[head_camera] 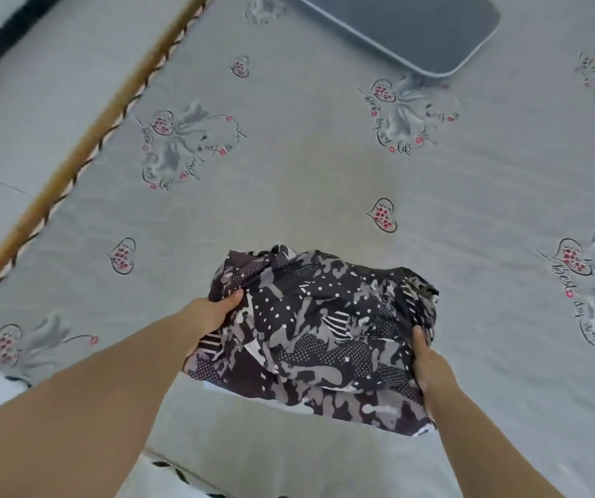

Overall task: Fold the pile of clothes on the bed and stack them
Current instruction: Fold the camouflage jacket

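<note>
Two hands hold one folded cloth [310, 336] over the bed [288, 174]. It is dark, with grey shapes and white dots. The left hand [213, 312] grips its left edge, thumb on top. The right hand [428, 368] grips its right edge, fingers curled under it. A grey sheet with pink hearts covers the bed. A flat grey tray [414, 26] lies at the far side. A brown wooden rail [84, 138] runs along the left.
</note>
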